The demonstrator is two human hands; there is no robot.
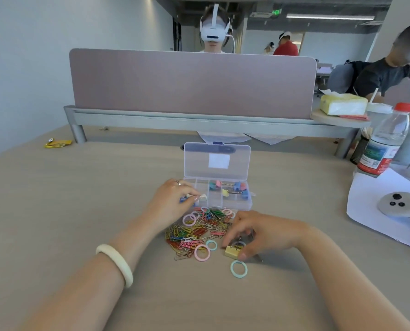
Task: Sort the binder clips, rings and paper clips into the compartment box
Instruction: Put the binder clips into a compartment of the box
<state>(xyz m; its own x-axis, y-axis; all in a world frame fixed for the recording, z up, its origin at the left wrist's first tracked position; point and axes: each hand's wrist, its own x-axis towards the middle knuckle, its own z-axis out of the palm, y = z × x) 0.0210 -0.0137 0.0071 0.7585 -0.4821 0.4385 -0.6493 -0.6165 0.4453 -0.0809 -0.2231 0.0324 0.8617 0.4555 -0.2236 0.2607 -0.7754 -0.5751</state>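
A clear compartment box [245,205] stands open mid-table, lid up, with several coloured binder clips [237,189] in its right compartments. In front lies a pile of coloured paper clips [194,231] mixed with pink and teal rings [202,252]. One teal ring [239,269] lies apart, nearer me. My left hand [173,199] pinches a white binder clip [202,197] over the box's left end, with a blue clip under the fingers. My right hand [261,231] pinches a yellow binder clip [232,251] on the table, right of the pile.
A water bottle [383,144] and white paper [376,206] with a grey round object sit at the right. A desk divider [192,82] runs across the back, a person in a headset behind it. A yellow wrapper [57,143] lies far left. More people sit at the right rear.
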